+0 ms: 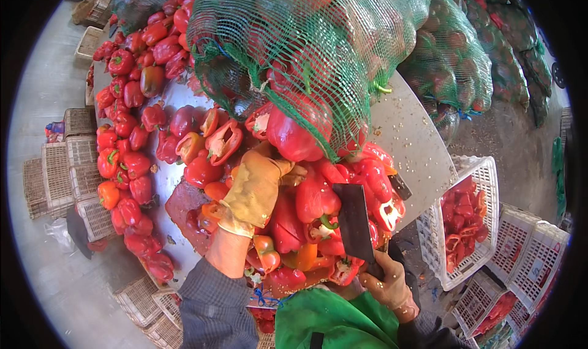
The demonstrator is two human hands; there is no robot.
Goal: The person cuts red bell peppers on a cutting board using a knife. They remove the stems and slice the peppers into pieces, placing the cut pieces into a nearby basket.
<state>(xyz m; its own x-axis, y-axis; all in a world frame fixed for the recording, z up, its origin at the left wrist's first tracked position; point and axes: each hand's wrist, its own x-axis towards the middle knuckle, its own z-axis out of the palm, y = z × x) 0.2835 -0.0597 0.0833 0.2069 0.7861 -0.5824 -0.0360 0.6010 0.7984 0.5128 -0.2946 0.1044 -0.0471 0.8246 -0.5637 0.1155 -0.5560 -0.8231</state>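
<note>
My left hand (257, 183), in a yellow work glove, reaches into the pile just below the mouth of a green mesh sack (317, 59) of red bell peppers. Its fingers are partly hidden among the peppers, so I cannot tell whether it grips one. My bare right hand (388, 282) is closed round the handle of a cleaver (356, 222), whose broad dark blade lies over the heap. Whole and cut red peppers (314, 195) are piled between my hands. Left of the sack mouth lie a halved pepper (223, 142) and a cut orange-red one (189, 147). A reddish board (181, 206) shows under the heap.
Whole peppers (133, 165) line the metal table's left side. At right, a white plastic crate (487, 211) holds cut peppers beside the table edge (425, 151). More crates (528, 257) stand beyond it. Filled mesh sacks (459, 59) stand at upper right, and stacked crates (57, 174) at left.
</note>
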